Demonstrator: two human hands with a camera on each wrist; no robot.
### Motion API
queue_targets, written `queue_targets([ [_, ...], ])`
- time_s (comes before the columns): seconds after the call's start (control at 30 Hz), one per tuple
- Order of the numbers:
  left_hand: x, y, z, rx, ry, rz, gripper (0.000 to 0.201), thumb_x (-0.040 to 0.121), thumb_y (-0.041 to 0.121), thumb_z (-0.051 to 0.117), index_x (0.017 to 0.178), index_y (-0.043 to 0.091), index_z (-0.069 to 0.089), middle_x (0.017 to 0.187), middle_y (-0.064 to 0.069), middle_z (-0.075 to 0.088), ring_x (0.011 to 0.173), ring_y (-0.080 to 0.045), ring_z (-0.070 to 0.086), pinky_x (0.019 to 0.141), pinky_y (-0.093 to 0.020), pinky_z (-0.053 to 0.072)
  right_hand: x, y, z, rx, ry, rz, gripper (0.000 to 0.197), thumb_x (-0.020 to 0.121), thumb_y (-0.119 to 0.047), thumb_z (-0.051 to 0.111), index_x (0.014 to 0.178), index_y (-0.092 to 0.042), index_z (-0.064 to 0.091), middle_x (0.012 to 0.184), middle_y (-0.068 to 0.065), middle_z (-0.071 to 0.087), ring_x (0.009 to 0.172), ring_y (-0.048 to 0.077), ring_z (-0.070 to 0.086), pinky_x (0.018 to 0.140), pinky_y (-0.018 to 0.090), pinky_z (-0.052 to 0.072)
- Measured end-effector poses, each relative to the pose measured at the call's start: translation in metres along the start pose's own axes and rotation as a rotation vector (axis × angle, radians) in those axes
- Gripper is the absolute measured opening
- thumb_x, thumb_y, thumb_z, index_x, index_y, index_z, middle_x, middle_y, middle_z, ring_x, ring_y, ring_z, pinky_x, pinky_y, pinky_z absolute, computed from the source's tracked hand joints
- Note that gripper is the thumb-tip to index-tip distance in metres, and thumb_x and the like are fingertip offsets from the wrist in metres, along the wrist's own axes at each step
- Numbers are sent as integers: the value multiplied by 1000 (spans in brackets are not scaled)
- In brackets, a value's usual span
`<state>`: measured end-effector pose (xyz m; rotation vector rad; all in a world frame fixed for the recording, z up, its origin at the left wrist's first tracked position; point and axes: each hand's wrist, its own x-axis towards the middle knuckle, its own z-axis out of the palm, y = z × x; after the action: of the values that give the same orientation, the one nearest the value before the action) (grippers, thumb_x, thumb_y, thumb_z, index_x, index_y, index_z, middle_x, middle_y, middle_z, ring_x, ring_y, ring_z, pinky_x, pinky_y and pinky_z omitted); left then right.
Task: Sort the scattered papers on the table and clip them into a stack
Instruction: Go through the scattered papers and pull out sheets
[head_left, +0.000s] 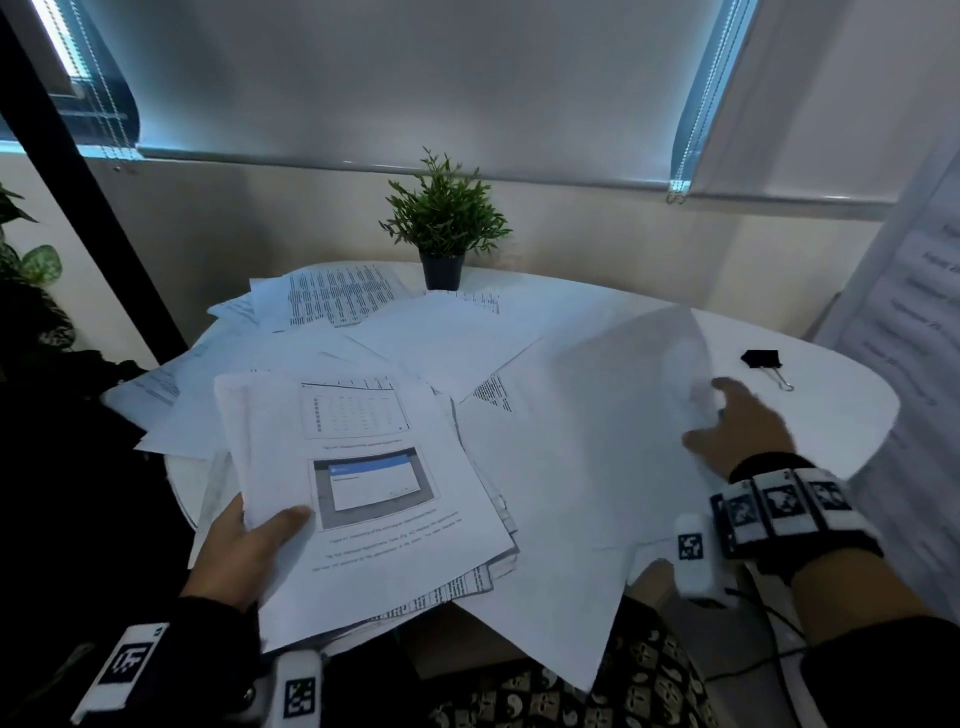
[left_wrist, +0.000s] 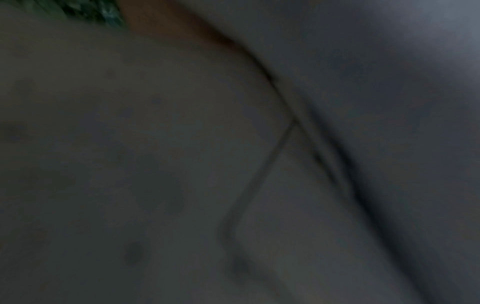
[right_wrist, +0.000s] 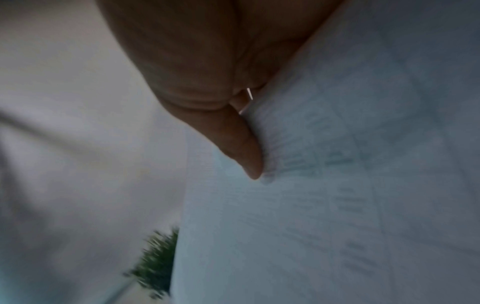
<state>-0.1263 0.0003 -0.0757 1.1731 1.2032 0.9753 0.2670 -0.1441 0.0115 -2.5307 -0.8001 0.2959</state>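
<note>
Here, left hand (head_left: 244, 551) gripped a gathered paper stack (head_left: 363, 499), thumb on top, right hand (head_left: 737, 426) pinched a lifted loose sheet (head_left: 597, 405).

One black metal binder clip (head_left: 762, 358); one green potted plant (head_left: 444, 223); white paper sheets (head_left: 452, 338), over ten, exact count indeterminate.

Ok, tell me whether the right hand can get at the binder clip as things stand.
Probably not yet: the right hand is pinching a lifted sheet. The binder clip lies in the open just beyond it, nothing between them.
</note>
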Motion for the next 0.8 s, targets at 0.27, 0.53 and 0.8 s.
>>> queue_targets([
  [0.27, -1, -2, 5, -46, -40, -28, 36, 89, -5, 56, 123, 8, 57, 113, -11, 67, 106, -32, 62, 102, -48, 41, -84, -122, 2, 47, 45, -581, 66, 81, -2, 53, 142, -21, 35, 129, 12, 51, 118, 31, 49, 101, 33, 37],
  [0.53, -8, 12, 14, -391, -142, -191, 52, 86, 52, 57, 130, 23, 56, 130, -12, 59, 113, -24, 60, 103, -45, 38, -159, -205, 126, -46, -599, -732, 49, 88, -13, 52, 135, -12, 40, 126, 20, 50, 115, 39, 50, 95, 47, 47],
  [0.8, -1, -2, 9, -194, -143, -15, 36, 75, 10, 73, 110, 15, 62, 104, 4, 72, 94, -12, 69, 88, -30, 54, -117, -170, 105, 473, -723, -492, 61, 92, -25, 58, 145, -25, 30, 139, 6, 46, 112, 21, 55, 90, 31, 44],
])
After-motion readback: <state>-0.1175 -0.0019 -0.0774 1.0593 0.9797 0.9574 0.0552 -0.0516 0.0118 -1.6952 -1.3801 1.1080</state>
